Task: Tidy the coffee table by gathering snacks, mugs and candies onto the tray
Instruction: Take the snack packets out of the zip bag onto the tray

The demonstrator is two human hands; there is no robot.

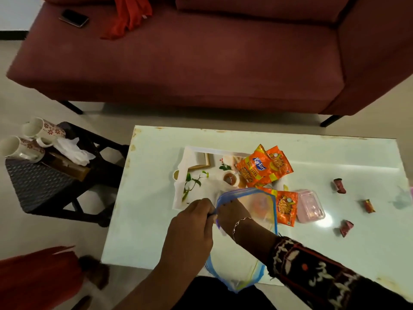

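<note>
Both your hands hold the clear bag (257,211) by its blue rim, at the near side of the table (156,231). Your left hand (190,222) pinches the rim. Your right hand (232,214) curls on the rim too, right beside the left one. The bag is soft and hangs over the near edge. I cannot tell what is in it.

One orange pack (286,209) lies just right of the bag, and part of it is under the bag. A pink box (310,206) sits beside that pack. Three candies (346,228) are spread out farther right, well apart from the tray (194,175). The tray is just past your hands. Two more packs (263,168) lie on its right end. Two mugs (42,130) sit on a dark stool (33,182) far to the left, not on the tray yet.

Watch out here. The bag is floppy, so if you let go with one hand it could slide off the near edge. If you swing it, it could push the near pack into the box. The candies are small and could get left behind. The mugs are near the stool's edge, so a quick grab could knock one off.
</note>
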